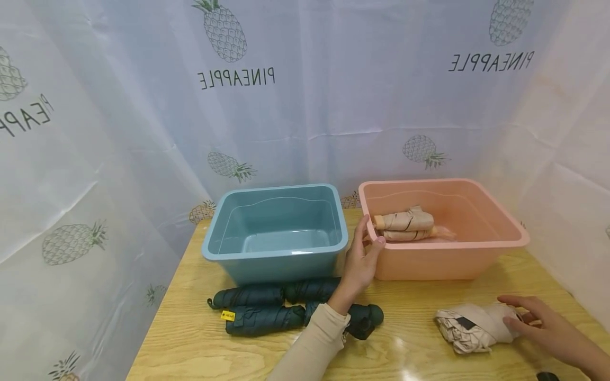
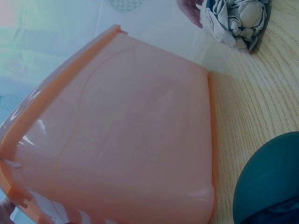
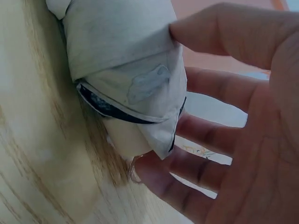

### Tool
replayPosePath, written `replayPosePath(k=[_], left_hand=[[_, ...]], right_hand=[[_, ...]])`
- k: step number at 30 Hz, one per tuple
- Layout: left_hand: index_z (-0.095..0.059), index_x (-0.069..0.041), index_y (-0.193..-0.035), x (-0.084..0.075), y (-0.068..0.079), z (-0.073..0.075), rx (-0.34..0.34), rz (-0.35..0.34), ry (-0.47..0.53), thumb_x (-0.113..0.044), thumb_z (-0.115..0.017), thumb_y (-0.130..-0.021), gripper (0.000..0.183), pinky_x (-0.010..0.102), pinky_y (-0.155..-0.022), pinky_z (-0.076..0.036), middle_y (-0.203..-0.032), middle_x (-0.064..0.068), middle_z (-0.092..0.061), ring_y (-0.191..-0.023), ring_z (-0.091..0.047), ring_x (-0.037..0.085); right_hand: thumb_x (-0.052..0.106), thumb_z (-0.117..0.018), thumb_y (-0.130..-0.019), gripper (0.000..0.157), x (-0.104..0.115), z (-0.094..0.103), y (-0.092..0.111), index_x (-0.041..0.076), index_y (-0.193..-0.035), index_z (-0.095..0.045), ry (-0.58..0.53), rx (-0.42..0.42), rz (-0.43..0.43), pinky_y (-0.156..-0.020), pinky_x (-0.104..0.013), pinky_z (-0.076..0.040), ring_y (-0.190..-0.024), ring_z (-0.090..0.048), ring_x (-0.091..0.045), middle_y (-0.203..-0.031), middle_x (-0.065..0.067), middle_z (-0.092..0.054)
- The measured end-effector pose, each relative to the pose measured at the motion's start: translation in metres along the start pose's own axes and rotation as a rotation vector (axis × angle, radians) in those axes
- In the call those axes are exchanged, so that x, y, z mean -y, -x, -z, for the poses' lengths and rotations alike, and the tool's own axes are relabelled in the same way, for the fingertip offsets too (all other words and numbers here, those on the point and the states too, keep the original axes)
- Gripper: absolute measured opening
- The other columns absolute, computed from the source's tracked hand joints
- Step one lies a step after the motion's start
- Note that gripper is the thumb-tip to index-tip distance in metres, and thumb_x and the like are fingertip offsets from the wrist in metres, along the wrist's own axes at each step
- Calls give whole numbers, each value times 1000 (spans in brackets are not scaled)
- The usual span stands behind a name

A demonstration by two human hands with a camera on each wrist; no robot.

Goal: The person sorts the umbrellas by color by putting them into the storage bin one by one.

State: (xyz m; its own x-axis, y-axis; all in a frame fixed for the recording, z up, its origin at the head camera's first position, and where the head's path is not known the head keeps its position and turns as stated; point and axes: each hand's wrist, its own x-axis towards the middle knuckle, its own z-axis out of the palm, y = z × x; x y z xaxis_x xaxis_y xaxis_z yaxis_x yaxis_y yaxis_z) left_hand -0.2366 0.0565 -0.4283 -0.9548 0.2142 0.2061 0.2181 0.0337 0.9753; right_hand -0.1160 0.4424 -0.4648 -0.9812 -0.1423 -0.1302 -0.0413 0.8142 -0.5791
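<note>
My left hand (image 1: 360, 263) grips the left rim of the pink bin (image 1: 448, 259), thumb on the near side. Inside that bin lie folded beige umbrellas (image 1: 410, 218). Another folded beige umbrella (image 1: 476, 324) rests on the table at the right, its fabric loosely wrapped. My right hand (image 1: 548, 328) is at this umbrella's right end, thumb and fingers spread to either side. In the right wrist view the thumb touches the fabric (image 3: 126, 46), while the fingertips are partly hidden behind it. Several dark green folded umbrellas (image 1: 264, 320) lie under and beside my left forearm.
A blue bin (image 1: 281, 267) stands left of the pink one, with its bare floor showing. Both bins stand on a wooden table (image 1: 200, 354) before a pineapple-print curtain (image 1: 305, 106). Something small and black (image 1: 547, 376) shows at the bottom right edge.
</note>
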Motion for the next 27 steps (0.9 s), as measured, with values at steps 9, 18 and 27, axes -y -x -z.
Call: replayPosePath(k=[9,18,27], left_hand=[[-24,-44,-160,0,0,-1,2,5,1,-45,-54,-103,65,49,-102,-53,-157,2,-46,-136,-52,29],[-24,-44,-160,1,0,-1,2,-4,6,-44,-54,-104,64,47,-103,-52,-155,1,-48,-136,-52,27],[-23,-45,-160,1,0,0,4,-8,2,-45,-54,-104,64,49,-104,-52,-157,0,-46,-138,-52,30]], right_hand=[[23,-63,-102,64,-12,-2,1,-1,-155,-35,-5,91,13,-71,-30,-54,-106,-67,-27,-147,-3,-52],[31,-66,-100,73,-8,-5,2,-4,-155,-31,27,104,-43,-69,-23,-51,-104,-64,-21,-144,-16,-54],[40,-71,-96,82,4,-7,-1,-11,-149,-34,-5,97,-153,-75,-50,-55,-105,-65,-43,-142,-46,-41]])
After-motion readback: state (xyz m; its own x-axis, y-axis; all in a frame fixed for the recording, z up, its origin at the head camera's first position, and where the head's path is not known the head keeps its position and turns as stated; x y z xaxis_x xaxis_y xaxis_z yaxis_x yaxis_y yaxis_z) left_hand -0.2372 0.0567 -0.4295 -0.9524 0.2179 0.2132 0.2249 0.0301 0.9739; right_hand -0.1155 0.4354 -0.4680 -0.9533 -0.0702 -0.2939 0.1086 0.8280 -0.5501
